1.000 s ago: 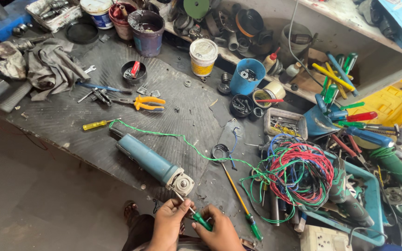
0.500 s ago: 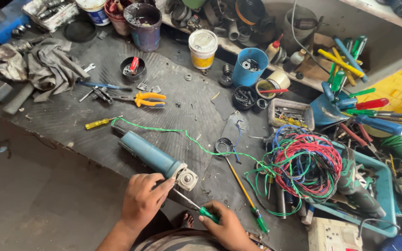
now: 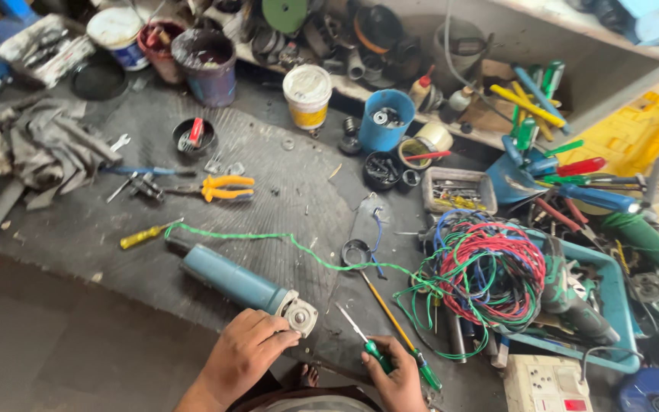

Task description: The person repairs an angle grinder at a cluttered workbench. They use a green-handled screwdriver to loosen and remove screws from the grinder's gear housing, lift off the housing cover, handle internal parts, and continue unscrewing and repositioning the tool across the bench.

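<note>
The grinder (image 3: 236, 281) was teal-blue with a silver-grey head. The screwdriver (image 3: 368, 345) in the right hand (image 3: 398, 378) had a green handle and a bright steel shaft. A light green wire (image 3: 268, 238) ran across the dark grey, finely ribbed mat (image 3: 284, 175). The pliers (image 3: 223, 187) had orange grips. The tangle of wires (image 3: 490, 271) was red, green and blue. The cup (image 3: 385, 120) was blue, the tub (image 3: 307, 94) white and yellow.

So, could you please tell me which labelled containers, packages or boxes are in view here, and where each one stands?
White plastic tub with yellow label band: back centre of the mat, round, lidded.
White bucket with blue label: far back left, round.
Yellow plastic case: right, below the shelf, angular.
White switch box with red patch: bottom right corner, rectangular.
No screens or signs.
</note>
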A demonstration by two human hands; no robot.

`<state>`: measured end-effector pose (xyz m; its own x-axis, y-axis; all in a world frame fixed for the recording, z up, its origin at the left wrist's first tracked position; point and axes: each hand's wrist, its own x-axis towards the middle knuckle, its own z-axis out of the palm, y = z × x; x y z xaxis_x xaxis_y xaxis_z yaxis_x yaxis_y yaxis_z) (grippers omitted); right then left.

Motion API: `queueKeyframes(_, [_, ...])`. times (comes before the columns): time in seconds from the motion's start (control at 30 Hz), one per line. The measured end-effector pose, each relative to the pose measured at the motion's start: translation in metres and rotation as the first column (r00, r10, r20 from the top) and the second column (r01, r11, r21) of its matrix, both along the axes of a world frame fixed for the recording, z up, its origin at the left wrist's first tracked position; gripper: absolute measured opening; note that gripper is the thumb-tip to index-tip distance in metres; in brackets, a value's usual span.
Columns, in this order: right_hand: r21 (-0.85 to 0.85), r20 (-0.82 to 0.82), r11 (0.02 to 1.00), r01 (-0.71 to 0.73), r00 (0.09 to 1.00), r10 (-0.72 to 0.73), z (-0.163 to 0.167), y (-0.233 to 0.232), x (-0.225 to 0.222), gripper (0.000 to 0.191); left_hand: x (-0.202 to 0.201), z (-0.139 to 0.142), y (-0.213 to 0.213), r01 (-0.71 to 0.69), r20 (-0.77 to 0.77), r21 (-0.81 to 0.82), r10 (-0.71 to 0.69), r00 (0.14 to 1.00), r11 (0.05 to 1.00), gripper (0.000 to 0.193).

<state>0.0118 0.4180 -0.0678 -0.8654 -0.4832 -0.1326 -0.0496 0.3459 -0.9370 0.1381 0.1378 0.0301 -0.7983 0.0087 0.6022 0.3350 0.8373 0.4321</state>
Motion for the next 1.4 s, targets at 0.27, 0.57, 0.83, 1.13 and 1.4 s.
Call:
queueKeyframes(0.27, [0.067, -0.101, 0.988, 0.141, 0.986, -0.134, 0.030, -0.029, 0.010, 0.028, -0.120, 0.049, -0.072, -0.162, 0.148, -0.015, 0.162, 0.976, 0.987, 0.014])
queueKeyframes(0.57, [0.064, -0.300, 0.955, 0.290, 0.918, -0.259, 0.050, -0.049, 0.021, 0.031, -0.163, 0.060, -0.099, -0.060, 0.205, -0.268, 0.118, 0.972, 0.961, 0.011])
queueKeyframes(0.83, [-0.110, -0.198, 0.920, 0.376, 0.899, -0.391, 0.046, -0.059, 0.034, 0.032, -0.155, 0.064, -0.112, 0.117, 0.193, -0.109, -0.095, 0.977, 0.987, 0.013])
queueKeyframes(1.13, [0.107, -0.057, 0.993, 0.041, 0.998, -0.035, 0.041, -0.033, 0.060, 0.036, -0.036, 0.000, -0.074, -0.226, 0.199, 0.973, -0.356, 0.913, -0.038, 0.025])
queueKeyframes(1.4, [0.123, -0.093, 0.956, -0.266, 0.956, 0.278, 0.042, -0.030, 0.046, 0.037, 0.035, -0.037, -0.025, -0.257, 0.008, 0.792, -0.412, 0.911, -0.553, 0.020])
